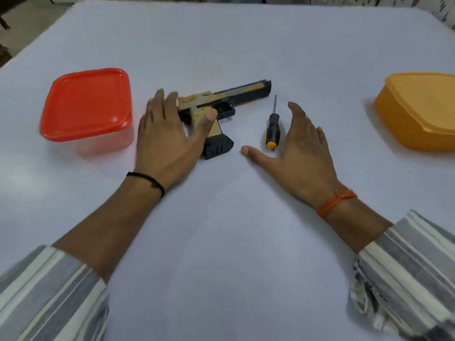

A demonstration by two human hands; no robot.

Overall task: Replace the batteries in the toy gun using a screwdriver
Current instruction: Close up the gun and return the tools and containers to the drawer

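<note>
A black and yellow toy gun [236, 94] lies flat on the white table [221, 230], barrel pointing right, its black grip base toward me. My left hand [170, 136] hovers over the rear of the gun and its grip, fingers spread, the thumb over the trigger area; it holds nothing. A small screwdriver [272, 130] with a black and yellow handle lies just right of the gun, its tip pointing away from me. My right hand [300, 146] is open beside the screwdriver on its right, thumb stretched toward the gun's grip, not touching the tool.
A clear box with a red lid [87, 104] stands at the left of the gun. An orange lidded container [418, 112] sits at the right edge. The table's far edge runs along the top of the view.
</note>
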